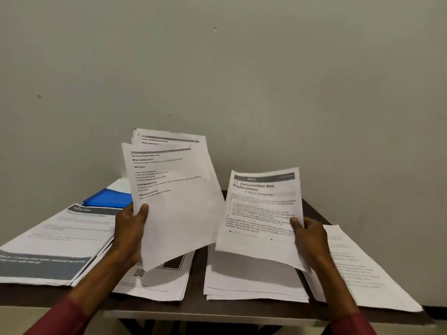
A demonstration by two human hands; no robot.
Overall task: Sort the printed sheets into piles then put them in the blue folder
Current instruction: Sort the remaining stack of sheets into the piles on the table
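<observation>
A dark brown worktop point(199, 269) spans the lower view, its near edge at 6 o'clock. Behind it rises a plain grey-green wall point(266, 81), with a small chip point(215, 29) toward 12 o'clock and a dark speck point(39, 96) toward 10 o'clock.

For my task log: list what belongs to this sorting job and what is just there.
Job: stack of sheets in left hand; Dehumidifier sheet in right hand; laid-out piles; blue folder.
Just there: table; wall.
</observation>
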